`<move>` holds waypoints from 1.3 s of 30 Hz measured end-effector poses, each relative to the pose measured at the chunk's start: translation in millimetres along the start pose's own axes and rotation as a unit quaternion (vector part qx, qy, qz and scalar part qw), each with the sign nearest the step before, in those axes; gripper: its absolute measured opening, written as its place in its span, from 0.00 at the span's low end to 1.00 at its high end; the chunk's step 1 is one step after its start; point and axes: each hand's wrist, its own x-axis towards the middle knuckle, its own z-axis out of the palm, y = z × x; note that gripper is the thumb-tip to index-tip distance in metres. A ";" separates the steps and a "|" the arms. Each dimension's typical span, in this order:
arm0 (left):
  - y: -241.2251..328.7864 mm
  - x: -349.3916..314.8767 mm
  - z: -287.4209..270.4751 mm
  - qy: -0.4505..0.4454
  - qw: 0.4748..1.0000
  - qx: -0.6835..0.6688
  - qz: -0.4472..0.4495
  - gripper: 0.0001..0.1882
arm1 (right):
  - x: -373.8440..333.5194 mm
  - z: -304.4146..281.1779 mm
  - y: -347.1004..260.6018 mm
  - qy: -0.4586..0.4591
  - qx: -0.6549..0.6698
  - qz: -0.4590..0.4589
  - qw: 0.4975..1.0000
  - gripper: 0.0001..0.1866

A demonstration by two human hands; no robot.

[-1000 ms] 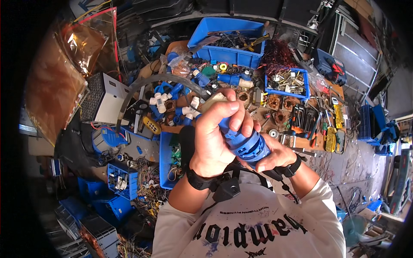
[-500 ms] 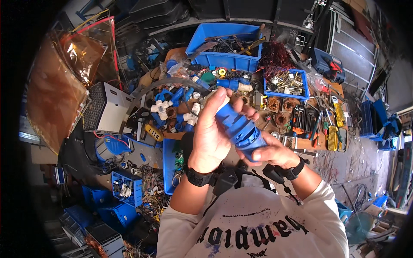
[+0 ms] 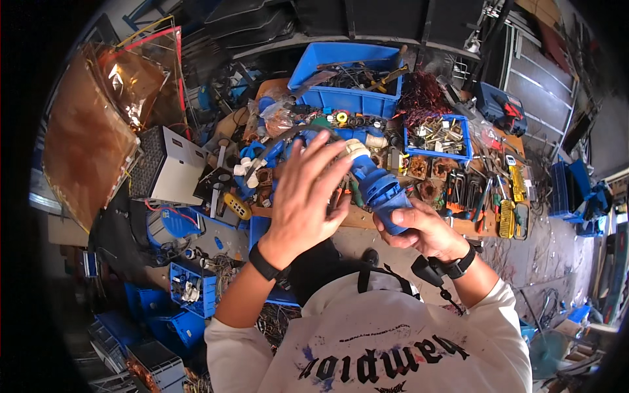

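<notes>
A blue industrial plug connector (image 3: 375,182) is held at a slant over the near edge of the bench. My right hand (image 3: 429,230) wraps its lower end, thumb on top. At the upper end sits a cream-coloured collar (image 3: 357,149), from which a thick dark cable (image 3: 283,139) appears to curve off to the left, partly hidden behind my fingers. My left hand (image 3: 304,203) is open beside the connector, fingers stretched and apart, with nothing in it. Its fingertips come close to the collar; whether they touch it I cannot tell.
Across the cluttered workbench (image 3: 357,219) lie blue and white fittings, pliers and hex keys. A large blue bin (image 3: 347,98) stands at the back, and a smaller blue tray (image 3: 438,157) of metal parts sits right of it. Blue crates (image 3: 193,291) and loose wires cover the floor at left.
My left hand has let go of the connector's upper end, moved left and spread its fingers. The connector, still in my right hand, has shifted slightly right.
</notes>
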 end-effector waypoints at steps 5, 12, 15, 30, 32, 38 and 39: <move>-5.8 8.3 16.7 -0.056 0.997 0.026 0.052 0.29 | 1.6 3.0 0.7 -0.047 0.045 0.072 0.995 0.19; -11.7 2.9 32.3 -0.060 0.994 0.029 0.088 0.16 | -2.0 3.3 -36.2 0.058 -0.440 0.023 0.896 0.20; -10.4 5.5 35.5 -0.043 0.996 0.045 0.069 0.15 | -1.8 20.6 -38.6 0.170 -0.672 -0.120 0.710 0.24; -22.7 -9.5 42.8 0.039 0.997 -0.058 0.035 0.17 | 15.4 28.2 -22.4 0.181 -0.692 -0.168 0.678 0.22; -20.9 -8.1 39.7 0.041 0.996 -0.074 0.043 0.17 | 13.4 26.7 -22.0 0.172 -0.668 -0.177 0.702 0.21; -15.1 -11.5 36.2 0.046 0.992 -0.114 0.030 0.17 | 8.2 27.7 -24.4 0.143 -0.618 -0.185 0.750 0.22; -15.0 -12.1 35.4 0.044 0.992 -0.116 0.030 0.17 | 8.0 27.1 -24.2 0.141 -0.614 -0.183 0.755 0.22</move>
